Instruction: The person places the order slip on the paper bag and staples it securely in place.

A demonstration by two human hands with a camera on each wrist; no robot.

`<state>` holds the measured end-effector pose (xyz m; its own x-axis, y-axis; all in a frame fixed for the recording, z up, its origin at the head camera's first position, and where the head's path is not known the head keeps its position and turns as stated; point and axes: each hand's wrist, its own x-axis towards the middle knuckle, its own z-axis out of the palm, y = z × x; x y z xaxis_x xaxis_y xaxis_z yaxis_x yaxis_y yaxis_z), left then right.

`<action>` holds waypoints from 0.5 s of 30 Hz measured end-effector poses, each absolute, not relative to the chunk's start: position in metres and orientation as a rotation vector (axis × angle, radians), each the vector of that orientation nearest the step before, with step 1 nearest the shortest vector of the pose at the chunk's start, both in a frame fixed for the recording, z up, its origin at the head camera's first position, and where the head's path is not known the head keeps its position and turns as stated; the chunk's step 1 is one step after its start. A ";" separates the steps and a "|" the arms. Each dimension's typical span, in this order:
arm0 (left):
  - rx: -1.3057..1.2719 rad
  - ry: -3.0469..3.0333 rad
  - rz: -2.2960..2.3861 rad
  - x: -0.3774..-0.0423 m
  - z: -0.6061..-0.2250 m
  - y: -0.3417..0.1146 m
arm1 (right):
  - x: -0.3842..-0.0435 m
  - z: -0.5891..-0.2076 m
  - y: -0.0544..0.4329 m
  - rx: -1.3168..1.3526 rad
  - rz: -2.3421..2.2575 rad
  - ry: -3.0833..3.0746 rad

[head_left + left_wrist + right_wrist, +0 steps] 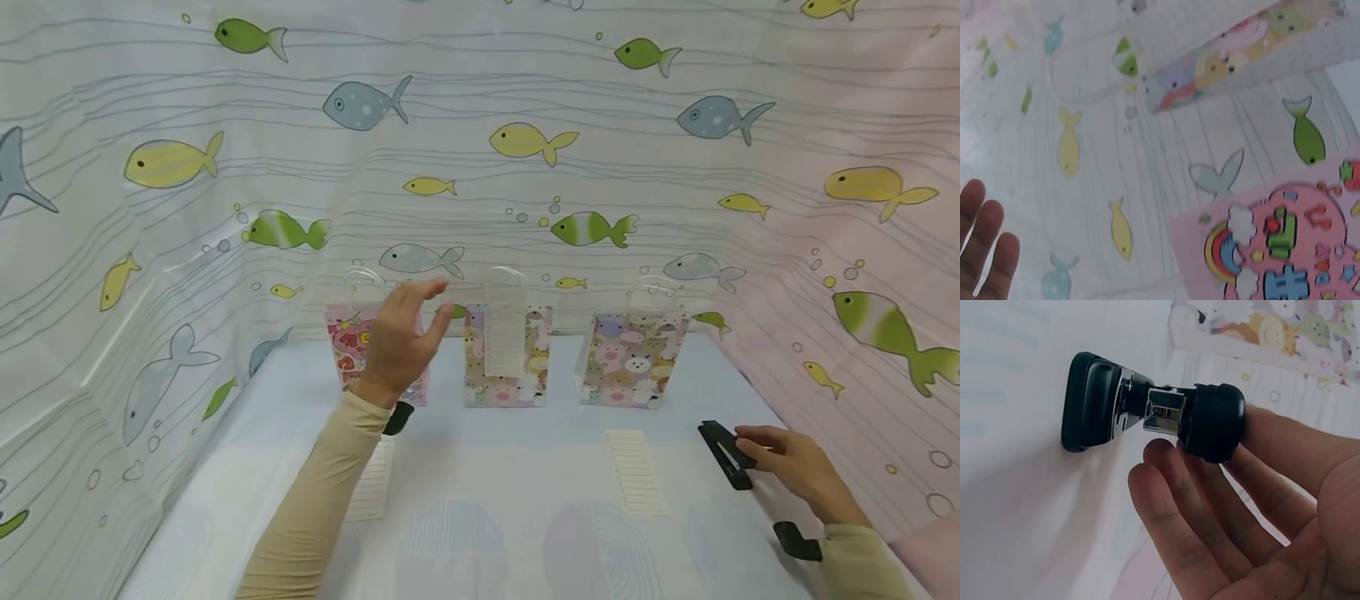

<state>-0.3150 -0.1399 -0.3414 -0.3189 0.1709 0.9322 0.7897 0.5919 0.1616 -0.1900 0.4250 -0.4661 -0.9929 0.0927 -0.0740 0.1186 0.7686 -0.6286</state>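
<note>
My left hand [401, 337] is raised in front of the pink gift bag [348, 342], with thumb and fingers apart and nothing between them. In the left wrist view its fingers [997, 265] lie near the lower left, away from the bag's pink printed face [1279, 250]. At the table's right side, my right hand [798, 467] pinches the top arm of a black stapler [727, 454] between thumb and fingers. The right wrist view shows the stapler [1216, 422] end-on, its base on the table and its remaining fingers' tips [1147, 481] beneath the upper arm.
At the back stand a middle animal-print bag [536, 392] with a lined paper strip [505, 342] over its front, and a right animal-print bag [633, 362]. Lined strips lie on the table, one right of centre [637, 472] and one beside the left forearm [371, 483]. A fish-patterned curtain [465, 208] surrounds the table.
</note>
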 end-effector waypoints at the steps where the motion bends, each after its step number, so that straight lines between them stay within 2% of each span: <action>1: -0.778 -1.778 -0.783 -0.315 -0.337 -0.148 | -0.190 -0.465 0.425 0.174 -1.035 2.929; 6: -0.650 -1.723 -0.866 -0.320 -0.324 -0.196 | -0.190 -0.464 0.421 0.198 -1.064 2.938; 15: -0.425 -1.973 -0.985 -0.333 -0.347 -0.272 | -0.193 -0.459 0.416 0.202 -1.082 3.004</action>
